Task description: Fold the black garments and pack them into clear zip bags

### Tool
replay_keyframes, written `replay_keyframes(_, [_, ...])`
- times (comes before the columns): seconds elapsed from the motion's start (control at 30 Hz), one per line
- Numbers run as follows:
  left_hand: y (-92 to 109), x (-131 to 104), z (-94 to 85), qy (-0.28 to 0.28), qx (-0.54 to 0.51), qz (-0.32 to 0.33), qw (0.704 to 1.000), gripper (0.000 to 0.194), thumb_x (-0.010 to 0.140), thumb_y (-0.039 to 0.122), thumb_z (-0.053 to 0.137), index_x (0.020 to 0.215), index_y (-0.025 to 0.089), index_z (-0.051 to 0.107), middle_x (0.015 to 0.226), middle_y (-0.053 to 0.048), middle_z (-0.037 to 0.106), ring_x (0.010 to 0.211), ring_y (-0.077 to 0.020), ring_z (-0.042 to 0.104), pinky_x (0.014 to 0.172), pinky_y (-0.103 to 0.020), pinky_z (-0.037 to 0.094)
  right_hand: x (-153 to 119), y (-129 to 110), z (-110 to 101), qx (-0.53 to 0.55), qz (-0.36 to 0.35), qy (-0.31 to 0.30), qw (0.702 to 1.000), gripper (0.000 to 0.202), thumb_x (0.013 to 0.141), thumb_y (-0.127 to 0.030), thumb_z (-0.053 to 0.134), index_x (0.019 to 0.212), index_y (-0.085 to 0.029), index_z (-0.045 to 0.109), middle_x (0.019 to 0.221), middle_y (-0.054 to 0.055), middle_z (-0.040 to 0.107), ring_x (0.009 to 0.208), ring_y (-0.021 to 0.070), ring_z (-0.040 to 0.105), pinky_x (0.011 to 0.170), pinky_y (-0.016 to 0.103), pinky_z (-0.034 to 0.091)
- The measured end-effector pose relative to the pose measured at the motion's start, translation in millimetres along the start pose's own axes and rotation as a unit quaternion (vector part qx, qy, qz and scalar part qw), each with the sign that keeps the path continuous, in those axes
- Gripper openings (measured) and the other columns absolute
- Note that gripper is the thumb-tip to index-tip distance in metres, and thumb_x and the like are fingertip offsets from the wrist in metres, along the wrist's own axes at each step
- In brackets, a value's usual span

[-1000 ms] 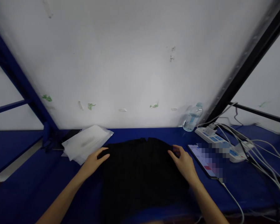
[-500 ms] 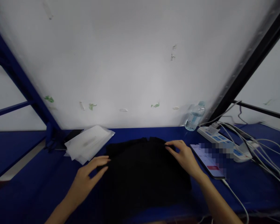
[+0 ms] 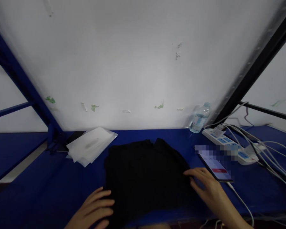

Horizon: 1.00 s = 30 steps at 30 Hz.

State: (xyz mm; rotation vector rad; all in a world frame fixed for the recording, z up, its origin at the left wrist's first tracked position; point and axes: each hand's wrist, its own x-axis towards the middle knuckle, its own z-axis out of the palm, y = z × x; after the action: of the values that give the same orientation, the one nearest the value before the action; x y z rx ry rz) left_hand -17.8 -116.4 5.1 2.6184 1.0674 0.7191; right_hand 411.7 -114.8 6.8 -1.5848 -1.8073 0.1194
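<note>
Black, matte cloth point(image 3: 143, 178) is laid on the smooth blue surface point(image 3: 176, 136) in front of the wall, its outline roughly squarish, with a small notch in the far edge and a soft raised fold along the right side. The cloth's left edge is overlapped by the left hand point(image 3: 94, 208), its fingers spread and nothing clenched. The right edge is met by the fingertips of the right hand point(image 3: 205, 184), thumb and forefinger slightly parted; whether fabric is pinched cannot be told.

To the left, thin, whitish translucent sleeves point(image 3: 91, 144) are fanned in a loose stack. To the right, a flat phone point(image 3: 215, 168) is joined to a white cord; its lit screen is partly pixelated, and a red block is shown on it. Behind it, a long white power strip point(image 3: 244, 156) with blue socket panels is crossed by tangled white cables point(image 3: 268, 162). Against the white wall point(image 3: 133, 63), marked by green and pale scraps, a clear plastic bottle point(image 3: 199, 120) is stood, its pale-blue label too small to be read.
</note>
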Motion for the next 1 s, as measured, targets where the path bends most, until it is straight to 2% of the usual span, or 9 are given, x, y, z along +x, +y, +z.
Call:
replay_keyframes(0.1, [-22,22,-6.9,0.057,0.027,-0.061,0.996,0.029,0.09,0.028,0.054,0.115,0.038,0.063,0.114,0.001,0.07,0.114,-0.0244,0.061,0.098,-0.042,0.05,29,-28,3,-0.002,-0.006,0.035,0.999,0.019,0.086,-0.032,0.049,0.091,-0.026,0.066,0.089,0.006,0.069,0.086,0.0237,0.062,0.078,0.04,0.051])
replay_keyframes(0.27, [-58,65,-5.7,0.032,0.09,-0.095,0.991,0.04,0.088,0.028,0.051,0.128,0.03,0.055,0.13,-0.005,0.059,0.117,-0.0277,0.055,0.101,-0.048,0.043,81,-67,44,0.013,-0.021,-0.083,0.996,0.029,0.084,-0.029,0.056,0.112,-0.025,0.06,0.078,0.001,0.065,0.072,0.018,0.061,0.067,0.031,0.048])
replay_keyframes(0.37, [-69,87,-8.0,0.018,0.084,-0.09,0.992,0.028,0.087,0.026,0.049,0.11,0.027,0.065,0.116,-0.006,0.066,0.106,-0.027,0.06,0.093,-0.046,0.045,108,-69,70,0.026,-0.015,-0.123,0.992,0.022,0.078,-0.023,0.063,0.1,-0.024,0.065,0.066,-0.002,0.064,0.06,0.0155,0.06,0.061,0.027,0.045])
replay_keyframes(0.47, [-79,111,-17.9,0.051,0.024,-0.144,0.988,0.018,0.085,0.032,0.052,0.088,0.027,0.069,0.09,-0.002,0.071,0.09,-0.0238,0.064,0.086,-0.039,0.048,132,-62,83,0.066,0.005,-0.125,0.99,0.007,0.081,-0.025,0.06,0.085,-0.022,0.065,0.065,-0.001,0.066,0.056,0.0132,0.061,0.059,0.025,0.045])
replay_keyframes(0.53, [-88,124,-25.2,0.109,-0.003,-0.204,0.973,0.023,0.086,0.037,0.049,0.091,0.026,0.068,0.089,-0.002,0.071,0.086,-0.0234,0.065,0.081,-0.037,0.051,143,-57,83,0.088,0.025,-0.101,0.991,0.021,0.089,-0.031,0.051,0.102,-0.02,0.061,0.082,0.003,0.071,0.062,0.0125,0.064,0.06,0.025,0.048])
replay_keyframes(0.63, [-93,134,-27.3,0.188,0.008,-0.258,0.948,0.037,0.091,0.04,0.037,0.108,0.021,0.064,0.107,-0.008,0.068,0.101,-0.0276,0.062,0.085,-0.043,0.05,142,-50,75,0.141,0.046,-0.046,0.988,0.037,0.092,-0.037,0.046,0.123,-0.018,0.05,0.103,0.008,0.069,0.077,0.0137,0.067,0.069,0.027,0.052])
replay_keyframes(0.73, [-76,127,-12.1,0.193,0.012,-0.208,0.959,0.038,0.092,0.039,0.04,0.12,0.019,0.058,0.123,-0.01,0.061,0.12,-0.0279,0.052,0.103,-0.047,0.039,124,-42,65,0.13,0.003,-0.043,0.991,0.03,0.091,-0.035,0.047,0.116,-0.021,0.056,0.102,0.006,0.069,0.091,0.0173,0.066,0.082,0.033,0.051])
replay_keyframes(0.87, [-25,106,17.4,0.032,-0.032,-0.107,0.993,0.037,0.094,0.038,0.046,0.129,0.026,0.053,0.135,-0.006,0.056,0.134,-0.0271,0.039,0.111,-0.05,0.031,103,-27,62,-0.052,-0.004,-0.012,0.999,0.038,0.089,-0.032,0.05,0.125,-0.018,0.053,0.121,0.012,0.062,0.112,0.0279,0.056,0.091,0.044,0.045])
replay_keyframes(1.0, [22,85,28.9,-0.082,-0.077,-0.07,0.991,0.042,0.081,0.044,0.066,0.12,0.029,0.057,0.131,-0.006,0.057,0.13,-0.0313,0.042,0.105,-0.051,0.04,100,-8,62,-0.169,0.074,0.001,0.983,0.032,0.088,-0.034,0.053,0.109,-0.013,0.062,0.103,0.017,0.068,0.099,0.0319,0.06,0.083,0.044,0.046])
